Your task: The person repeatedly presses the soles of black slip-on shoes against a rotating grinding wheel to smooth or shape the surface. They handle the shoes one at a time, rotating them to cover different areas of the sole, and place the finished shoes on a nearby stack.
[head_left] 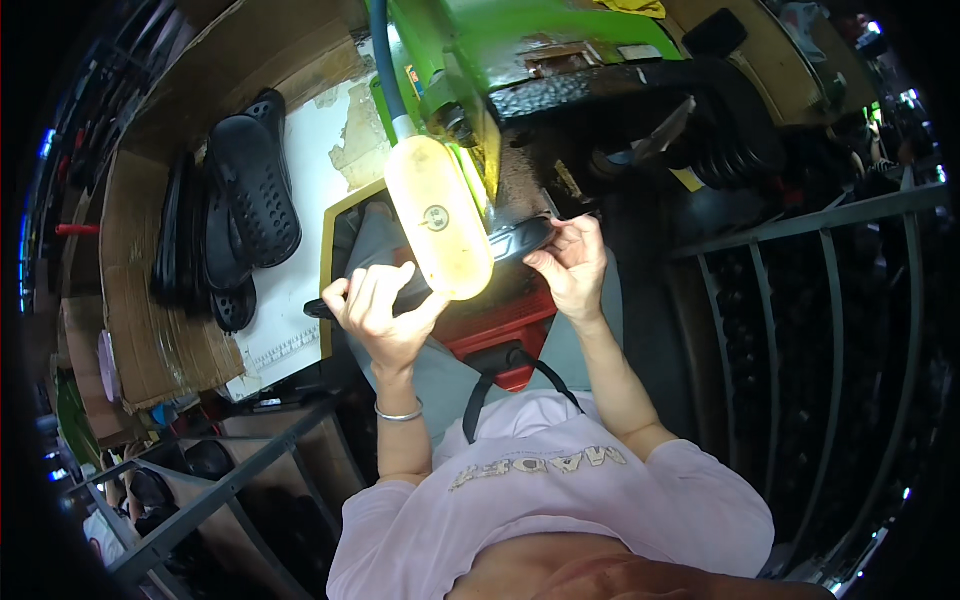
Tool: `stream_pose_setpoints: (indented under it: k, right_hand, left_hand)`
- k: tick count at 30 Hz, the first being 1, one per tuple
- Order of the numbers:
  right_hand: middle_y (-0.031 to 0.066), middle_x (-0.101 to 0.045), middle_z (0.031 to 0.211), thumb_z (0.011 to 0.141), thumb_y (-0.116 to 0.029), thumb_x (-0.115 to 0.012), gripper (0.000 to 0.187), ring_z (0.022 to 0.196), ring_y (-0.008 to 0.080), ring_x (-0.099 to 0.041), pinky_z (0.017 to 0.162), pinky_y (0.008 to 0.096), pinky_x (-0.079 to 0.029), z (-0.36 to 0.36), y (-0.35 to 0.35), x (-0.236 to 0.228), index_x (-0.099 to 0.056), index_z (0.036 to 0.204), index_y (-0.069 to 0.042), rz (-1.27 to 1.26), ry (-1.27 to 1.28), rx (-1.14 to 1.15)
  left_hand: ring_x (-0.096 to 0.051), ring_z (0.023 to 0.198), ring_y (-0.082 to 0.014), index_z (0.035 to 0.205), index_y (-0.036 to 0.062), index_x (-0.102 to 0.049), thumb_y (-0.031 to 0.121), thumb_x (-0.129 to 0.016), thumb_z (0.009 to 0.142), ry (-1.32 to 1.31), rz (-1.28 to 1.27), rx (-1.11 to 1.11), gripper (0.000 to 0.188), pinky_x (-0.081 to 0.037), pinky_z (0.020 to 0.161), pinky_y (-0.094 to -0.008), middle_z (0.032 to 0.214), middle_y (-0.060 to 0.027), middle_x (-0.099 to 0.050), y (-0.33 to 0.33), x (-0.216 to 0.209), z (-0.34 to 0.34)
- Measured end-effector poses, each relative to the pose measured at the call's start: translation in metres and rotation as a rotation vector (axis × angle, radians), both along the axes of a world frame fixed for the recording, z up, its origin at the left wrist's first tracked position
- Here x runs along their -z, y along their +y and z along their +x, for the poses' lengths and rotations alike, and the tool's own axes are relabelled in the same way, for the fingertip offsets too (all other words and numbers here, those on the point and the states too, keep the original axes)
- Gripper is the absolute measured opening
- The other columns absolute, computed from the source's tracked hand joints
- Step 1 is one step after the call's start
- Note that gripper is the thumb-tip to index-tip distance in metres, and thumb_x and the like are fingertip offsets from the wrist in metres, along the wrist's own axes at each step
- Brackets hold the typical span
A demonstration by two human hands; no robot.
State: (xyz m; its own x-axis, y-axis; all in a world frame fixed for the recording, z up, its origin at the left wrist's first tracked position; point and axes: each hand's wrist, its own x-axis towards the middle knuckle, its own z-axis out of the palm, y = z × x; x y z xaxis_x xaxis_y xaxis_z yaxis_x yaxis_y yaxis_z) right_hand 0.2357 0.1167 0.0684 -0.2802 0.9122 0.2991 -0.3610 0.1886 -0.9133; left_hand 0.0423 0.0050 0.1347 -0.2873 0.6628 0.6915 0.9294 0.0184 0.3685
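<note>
Holds 1 black piece (522, 239) in left hand (380, 318) and right hand (575, 268), under lamp (436, 205), near box (128, 235) of clogs (255, 195).

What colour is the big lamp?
The lamp is pale yellow, seen best in the head view.

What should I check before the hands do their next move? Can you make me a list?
1. Right hand holding the black piece: ok, thumb and fingers pinch its right end.
2. Left hand on it: ok, near its left end.
3. Light on: ok, the yellow lamp glows at its edge.
4. Whole piece in plain view: not ok, the lamp covers its middle.
5. Black clogs away from the hands: ok, off to the left.
6. Green machine switched off: cannot tell.
</note>
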Motion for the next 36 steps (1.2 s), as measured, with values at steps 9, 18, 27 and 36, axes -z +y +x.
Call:
stream_pose_setpoints:
  k: [9, 18, 27, 36]
  right_hand:
    - [0.0144, -0.063, 0.115, 0.076, 0.005, -0.076, 0.050, 0.105, 0.0189, -0.061, 0.092, 0.0311, -0.050, 0.015, 0.012, -0.003, -0.049, 0.117, -0.002, -0.037, 0.123, 0.036]
    - [0.0104, -0.064, 0.094, 0.066, -0.011, -0.087, 0.042, 0.088, 0.0250, -0.062, 0.078, 0.0332, -0.048, 0.073, 0.006, -0.081, -0.062, 0.098, -0.002, 0.360, -0.575, -0.088]
    - [0.0122, -0.066, 0.086, 0.066, -0.011, -0.084, 0.037, 0.076, 0.0283, -0.065, 0.066, 0.0353, -0.052, 0.124, 0.046, -0.133, -0.063, 0.094, -0.001, 0.847, -0.553, 0.645]
    - [0.0063, -0.058, 0.090, 0.074, -0.004, -0.059, 0.015, 0.094, 0.0251, -0.058, 0.075, 0.0378, -0.048, 0.056, 0.231, 0.026, -0.058, 0.088, -0.008, 0.939, -1.179, 0.610]
  left_hand:
    - [-0.050, 0.083, -0.0231, 0.083, 0.0067, -0.070, 0.036, -0.093, 0.050, -0.006, 0.091, -0.005, 0.050, -0.039, 0.080, -0.0372, 0.085, -0.0026, -0.064, 0.014, 0.015, 0.020]
    - [-0.063, 0.090, -0.0251, 0.092, -0.0021, -0.066, 0.004, -0.076, 0.076, -0.444, -0.050, 0.126, 0.020, -0.048, 0.086, -0.0343, 0.093, -0.0131, -0.067, -0.025, 0.065, 0.008]
    - [-0.061, 0.066, -0.0135, 0.089, 0.0003, -0.070, 0.016, -0.073, 0.085, -0.788, -0.655, 0.185, 0.017, -0.051, 0.065, -0.0287, 0.075, -0.0057, -0.067, 0.026, 0.170, 0.010]
    - [-0.063, 0.073, -0.0106, 0.094, 0.0036, -0.072, 0.021, -0.075, 0.083, -1.020, -0.703, 0.387, 0.021, -0.051, 0.071, -0.0289, 0.078, -0.0073, -0.070, 0.070, 0.208, 0.091]
